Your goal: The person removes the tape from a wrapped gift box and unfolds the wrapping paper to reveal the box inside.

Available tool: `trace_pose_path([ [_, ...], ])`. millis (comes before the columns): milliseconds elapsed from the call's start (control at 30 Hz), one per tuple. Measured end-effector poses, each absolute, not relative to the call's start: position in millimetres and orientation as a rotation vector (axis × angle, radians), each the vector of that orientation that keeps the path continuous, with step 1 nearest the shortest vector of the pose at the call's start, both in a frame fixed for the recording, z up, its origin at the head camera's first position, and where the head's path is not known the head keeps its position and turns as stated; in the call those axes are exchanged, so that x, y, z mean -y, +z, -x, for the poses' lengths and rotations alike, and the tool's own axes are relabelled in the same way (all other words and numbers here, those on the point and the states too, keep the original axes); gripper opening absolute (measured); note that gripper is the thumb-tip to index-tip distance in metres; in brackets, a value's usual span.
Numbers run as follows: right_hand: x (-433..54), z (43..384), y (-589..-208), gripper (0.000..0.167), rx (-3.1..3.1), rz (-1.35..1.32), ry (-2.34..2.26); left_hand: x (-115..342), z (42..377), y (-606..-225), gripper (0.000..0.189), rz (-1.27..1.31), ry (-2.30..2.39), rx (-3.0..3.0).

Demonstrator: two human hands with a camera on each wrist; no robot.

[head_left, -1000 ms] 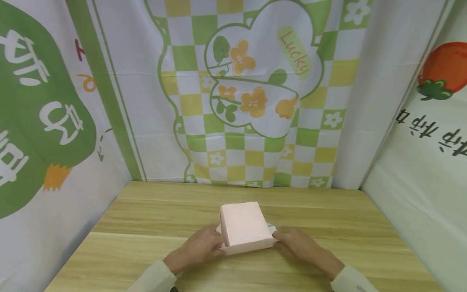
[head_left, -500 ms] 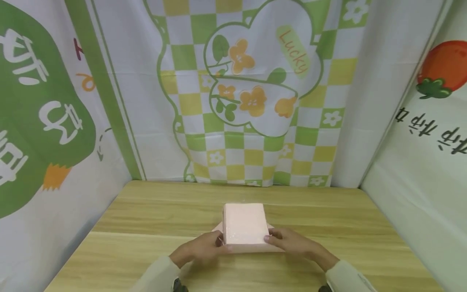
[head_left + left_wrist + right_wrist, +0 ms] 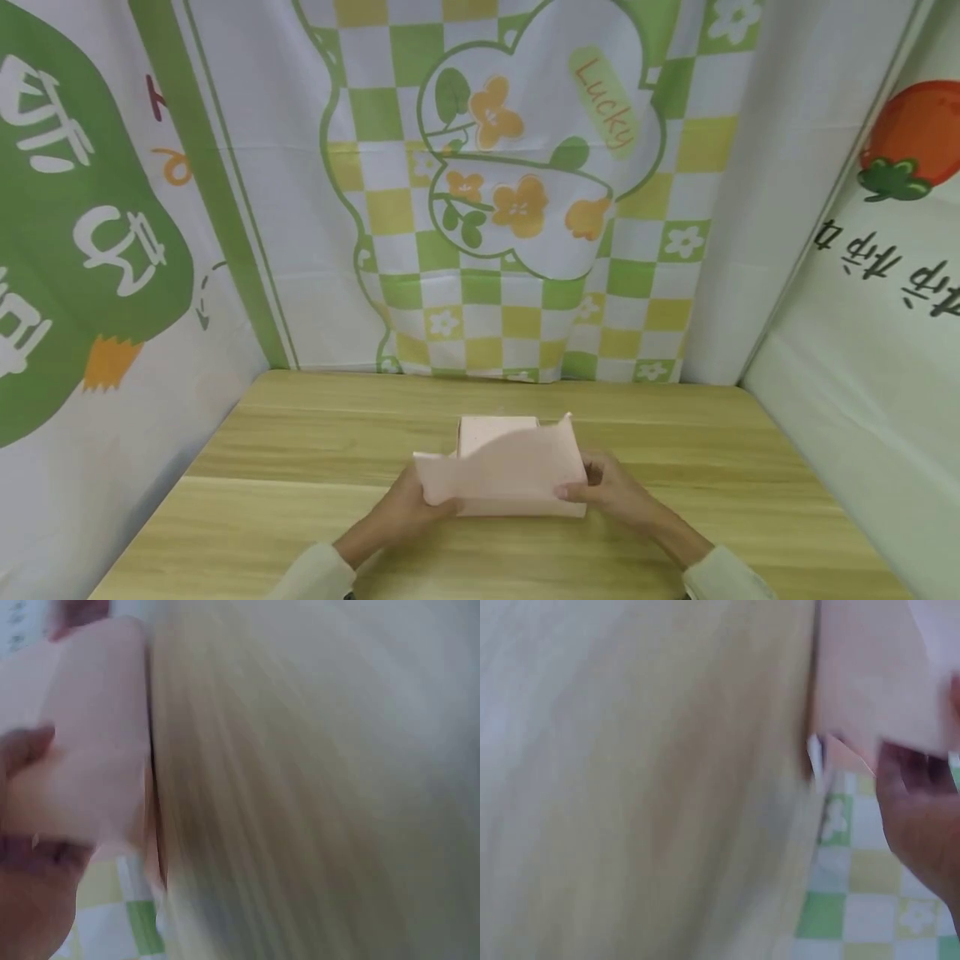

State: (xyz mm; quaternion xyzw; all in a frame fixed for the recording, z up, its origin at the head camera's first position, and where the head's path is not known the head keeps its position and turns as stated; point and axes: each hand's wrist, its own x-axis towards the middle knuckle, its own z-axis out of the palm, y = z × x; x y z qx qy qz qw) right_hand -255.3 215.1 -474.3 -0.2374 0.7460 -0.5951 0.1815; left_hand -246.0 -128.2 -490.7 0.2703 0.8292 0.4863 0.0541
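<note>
A pale pink box-like block (image 3: 491,427) sits at the middle of the wooden table. In front of it a sheet of pale pink paper (image 3: 513,471) stands raised, its upper edge curved and hiding most of the block. My left hand (image 3: 405,504) pinches the sheet's left part, thumb in front and fingers behind. At the right side, my right hand (image 3: 618,492) grips the sheet the same way, thumb over its face. Both wrist views are blurred; the left hand (image 3: 34,900) and the right hand (image 3: 922,825) each appear at the paper's edge there.
The wooden table (image 3: 300,442) reaches back to a green and yellow checked cloth (image 3: 480,325). Printed white cloths hang along the left (image 3: 217,350) and right (image 3: 847,358) sides.
Both hands first lay beside the block with the paper low around it. Now the near part of the sheet is lifted up in front of the block, covering much of its top in view.
</note>
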Motion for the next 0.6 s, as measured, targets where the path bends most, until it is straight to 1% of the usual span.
trace_pose_path([
  [100,-226,248,-468,0.033,-2.084,0.752,-1.502,142,242,-491,0.049,-1.165,1.329,-2.400],
  [133,-229,246,-466,0.030,-2.110,0.739,-1.435,148,241,-490,0.047,-1.213,1.283,-2.330],
  [167,-231,244,-464,0.030,-2.127,0.733,-1.380,153,240,-489,0.044,-1.203,1.261,-2.263],
  [233,-234,240,-462,0.040,-2.144,0.699,-1.304,163,238,-486,0.050,-1.070,1.230,-2.164],
  [333,-232,238,-462,0.068,-2.107,0.709,-1.261,168,238,-485,0.080,-0.883,1.187,-2.119],
  [367,-230,238,-463,0.074,-2.095,0.734,-1.259,166,239,-486,0.081,-0.844,1.191,-2.131],
  [400,-228,239,-465,0.073,-2.106,0.780,-1.253,163,239,-487,0.077,-0.846,1.171,-2.168],
  [433,-226,240,-468,0.069,-2.121,0.850,-1.237,158,241,-489,0.070,-0.896,1.141,-2.212],
  [467,-223,241,-470,0.060,-2.169,0.907,-1.212,154,242,-491,0.057,-0.953,1.105,-2.287],
  [567,-214,243,-475,0.018,-2.393,1.096,-1.077,142,243,-493,0.016,-1.120,0.885,-2.573],
  [600,-211,244,-475,0.006,-2.477,1.128,-1.011,140,244,-494,0.010,-1.152,0.790,-2.653],
])
